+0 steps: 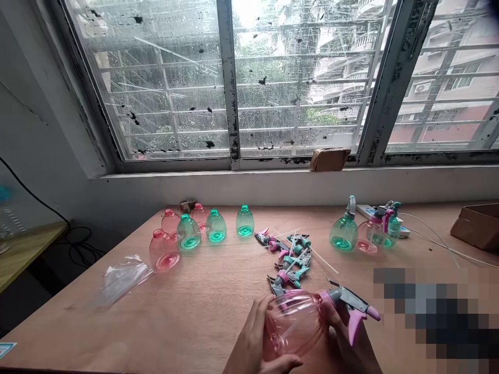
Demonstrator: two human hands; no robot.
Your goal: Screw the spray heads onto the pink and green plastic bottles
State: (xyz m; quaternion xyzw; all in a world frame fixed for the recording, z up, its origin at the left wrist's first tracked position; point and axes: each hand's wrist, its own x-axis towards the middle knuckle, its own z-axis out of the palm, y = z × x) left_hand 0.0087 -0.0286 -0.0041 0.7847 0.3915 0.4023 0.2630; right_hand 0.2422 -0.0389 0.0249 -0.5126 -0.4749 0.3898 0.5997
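Nearest to the viewer, a pink bottle [294, 327] is held in the air between the two hands, tilted on its side, with its neck toward the right. The left hand [253, 335] is closed around the rounded body, the thumb below and the fingers on the far side. The right hand [345, 335] has its fingers closed at the neck, where the spray head [346, 298] sits; its nozzle and pink trigger (both quite clear to see) stick out beyond this hand. Just behind the bottle, a pile of loose spray heads [290, 262] with thin tubes lies on the wooden table [187, 322]. Farther to the left stand three pink and three green open bottles [189, 234], and to the right, three bottles with sprayers [343, 232]. Behind everything is the window [230, 88].
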